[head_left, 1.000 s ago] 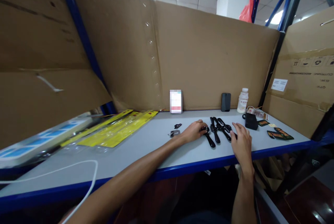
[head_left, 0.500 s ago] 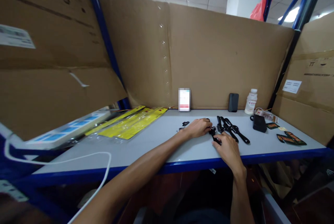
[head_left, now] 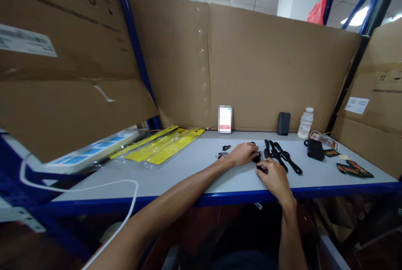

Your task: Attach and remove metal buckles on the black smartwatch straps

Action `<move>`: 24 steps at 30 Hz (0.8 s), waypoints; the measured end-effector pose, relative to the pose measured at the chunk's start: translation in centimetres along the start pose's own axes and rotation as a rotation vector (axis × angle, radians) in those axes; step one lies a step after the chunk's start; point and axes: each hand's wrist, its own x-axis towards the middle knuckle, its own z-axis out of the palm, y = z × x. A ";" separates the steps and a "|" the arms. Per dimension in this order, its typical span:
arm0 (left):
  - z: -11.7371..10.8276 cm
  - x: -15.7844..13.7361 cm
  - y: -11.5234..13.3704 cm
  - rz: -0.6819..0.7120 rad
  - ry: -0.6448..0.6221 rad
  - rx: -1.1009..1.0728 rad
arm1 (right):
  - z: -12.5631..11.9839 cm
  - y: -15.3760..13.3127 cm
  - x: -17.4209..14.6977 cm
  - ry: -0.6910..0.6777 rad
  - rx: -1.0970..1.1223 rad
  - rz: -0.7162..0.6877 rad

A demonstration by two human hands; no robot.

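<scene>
My left hand (head_left: pixel 245 153) rests over the table with its fingers closed on the upper end of a black tool (head_left: pixel 256 157). Closer to the front edge, my right hand (head_left: pixel 274 177) curls its thumb and fingers round the lower end of the same tool. My fingers cover much of it, so its exact kind does not show. Just to the right lie several black-handled tools (head_left: pixel 293 165) side by side. Left of my left hand are a small black piece (head_left: pixel 226 147) and a grey-and-black piece (head_left: pixel 220 155), partly behind my wrist.
Yellow cards in clear sleeves (head_left: pixel 171 152) and a long white box (head_left: pixel 91 152) lie left. A lit phone (head_left: pixel 225 119), a dark phone (head_left: pixel 284 123) and a bottle (head_left: pixel 305 123) stand at the back. At right are a black case (head_left: pixel 315 149) and dark packets (head_left: pixel 354 169). A white cable (head_left: pixel 133 194) hangs front left.
The camera view has shifted slightly, moving the scene a little to the right. Both hands stay on the black tool, which now shows less between them.
</scene>
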 end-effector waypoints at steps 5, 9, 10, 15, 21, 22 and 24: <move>0.3 0.0 -0.3 -0.006 -0.028 -0.175 | 0.0 -0.1 0.0 -0.009 0.034 0.006; 0.4 -0.1 0.0 -0.008 -0.020 -0.274 | 0.2 0.1 0.1 -0.004 0.030 -0.008; 0.4 -0.2 0.1 0.001 -0.017 -0.268 | 0.3 0.2 0.1 -0.002 0.033 -0.013; 0.0 -0.4 0.7 0.040 -0.046 -0.137 | 0.3 0.4 -0.1 -0.001 0.084 -0.060; -0.1 -0.4 1.2 0.040 -0.025 -0.082 | 0.4 1.0 0.1 -0.041 0.194 -0.174; -0.1 -0.3 1.2 0.034 -0.023 -0.069 | 0.5 1.1 0.1 -0.046 0.215 -0.196; -0.1 -0.2 1.4 -0.011 -0.026 -0.040 | 0.6 1.3 0.1 -0.055 0.247 -0.232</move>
